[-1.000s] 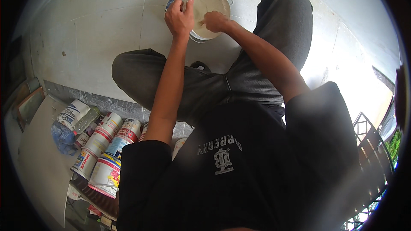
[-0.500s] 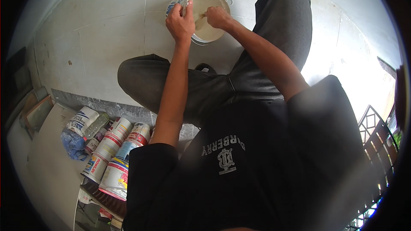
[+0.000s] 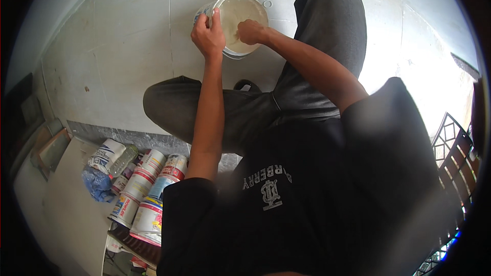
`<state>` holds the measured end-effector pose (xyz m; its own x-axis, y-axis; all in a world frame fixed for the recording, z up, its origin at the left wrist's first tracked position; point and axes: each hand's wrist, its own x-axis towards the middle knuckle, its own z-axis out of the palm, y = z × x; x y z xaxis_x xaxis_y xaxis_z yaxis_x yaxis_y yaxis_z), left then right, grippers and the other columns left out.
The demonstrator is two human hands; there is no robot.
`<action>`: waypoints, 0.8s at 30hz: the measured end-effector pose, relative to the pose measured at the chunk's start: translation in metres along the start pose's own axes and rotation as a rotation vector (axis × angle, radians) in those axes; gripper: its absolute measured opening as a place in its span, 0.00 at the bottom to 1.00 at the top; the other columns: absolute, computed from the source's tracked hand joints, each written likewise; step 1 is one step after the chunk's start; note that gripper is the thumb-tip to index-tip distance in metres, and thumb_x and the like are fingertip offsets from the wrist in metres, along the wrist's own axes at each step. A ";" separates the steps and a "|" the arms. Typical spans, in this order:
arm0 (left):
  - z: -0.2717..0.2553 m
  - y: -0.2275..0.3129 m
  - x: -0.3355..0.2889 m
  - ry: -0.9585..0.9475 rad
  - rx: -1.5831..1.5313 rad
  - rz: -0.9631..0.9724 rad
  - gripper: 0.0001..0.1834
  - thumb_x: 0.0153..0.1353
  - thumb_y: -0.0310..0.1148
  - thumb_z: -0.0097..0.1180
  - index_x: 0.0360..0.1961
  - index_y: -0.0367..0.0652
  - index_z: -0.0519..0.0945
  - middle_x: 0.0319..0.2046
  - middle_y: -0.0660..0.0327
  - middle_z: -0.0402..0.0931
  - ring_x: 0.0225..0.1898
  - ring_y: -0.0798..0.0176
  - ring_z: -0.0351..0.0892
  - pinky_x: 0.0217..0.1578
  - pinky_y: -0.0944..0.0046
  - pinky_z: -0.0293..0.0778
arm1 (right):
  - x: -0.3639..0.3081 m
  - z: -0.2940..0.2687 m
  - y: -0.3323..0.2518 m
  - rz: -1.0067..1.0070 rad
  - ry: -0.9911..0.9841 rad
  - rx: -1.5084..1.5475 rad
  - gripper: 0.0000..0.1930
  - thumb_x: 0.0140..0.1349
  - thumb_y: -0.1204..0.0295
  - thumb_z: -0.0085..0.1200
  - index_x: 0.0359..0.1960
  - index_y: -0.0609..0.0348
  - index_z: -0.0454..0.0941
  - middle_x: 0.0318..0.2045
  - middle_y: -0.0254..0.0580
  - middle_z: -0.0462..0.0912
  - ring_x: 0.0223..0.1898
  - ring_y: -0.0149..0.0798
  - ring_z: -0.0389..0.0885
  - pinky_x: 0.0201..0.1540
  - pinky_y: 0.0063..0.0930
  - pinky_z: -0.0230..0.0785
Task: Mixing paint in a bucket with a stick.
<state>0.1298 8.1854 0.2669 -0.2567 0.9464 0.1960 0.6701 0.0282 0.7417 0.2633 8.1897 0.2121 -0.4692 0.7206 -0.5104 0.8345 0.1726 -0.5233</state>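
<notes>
A white bucket stands in front of me, with pale cream liquid inside. My left hand is closed on its left rim, thumb over the edge and fingers against the outer wall. Over the bucket's mouth, my right hand is curled in a fist around a tan stick. Only a bit of the stick shows below the fingers, its lower end down in the liquid. The exact kind of stick cannot be made out.
Several paint cans are stacked at lower left, beside a blue plastic bag and a clear bottle. My bent legs flank the bucket on the pale tiled floor. A dark lattice stands at right.
My right hand has moved toward the near side of the bucket, still around the stick, and now hides more of it. The left hand keeps its hold on the rim. The view has shifted slightly.
</notes>
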 end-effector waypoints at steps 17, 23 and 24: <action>-0.004 -0.001 0.004 0.007 0.015 -0.016 0.25 0.57 0.45 0.59 0.18 0.35 0.66 0.13 0.58 0.61 0.17 0.60 0.59 0.21 0.58 0.59 | -0.006 -0.012 0.000 0.140 0.313 0.190 0.13 0.58 0.69 0.48 0.33 0.65 0.82 0.34 0.63 0.81 0.38 0.59 0.81 0.42 0.46 0.73; -0.002 0.000 0.004 0.029 0.020 -0.008 0.26 0.57 0.46 0.59 0.18 0.35 0.65 0.13 0.58 0.60 0.17 0.59 0.58 0.22 0.57 0.59 | -0.003 -0.011 0.003 0.133 0.301 0.151 0.13 0.58 0.70 0.47 0.33 0.67 0.81 0.33 0.62 0.81 0.38 0.59 0.82 0.41 0.46 0.73; -0.001 0.002 0.003 0.006 0.032 -0.019 0.26 0.56 0.46 0.60 0.18 0.35 0.65 0.14 0.59 0.60 0.17 0.59 0.59 0.22 0.57 0.59 | 0.002 -0.011 0.008 0.029 0.197 0.014 0.12 0.58 0.72 0.46 0.34 0.67 0.80 0.33 0.62 0.81 0.38 0.59 0.81 0.41 0.46 0.73</action>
<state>0.1298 8.1878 0.2701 -0.2740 0.9436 0.1857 0.6867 0.0568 0.7247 0.2720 8.2002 0.2145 -0.3786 0.8428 -0.3826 0.8419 0.1418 -0.5207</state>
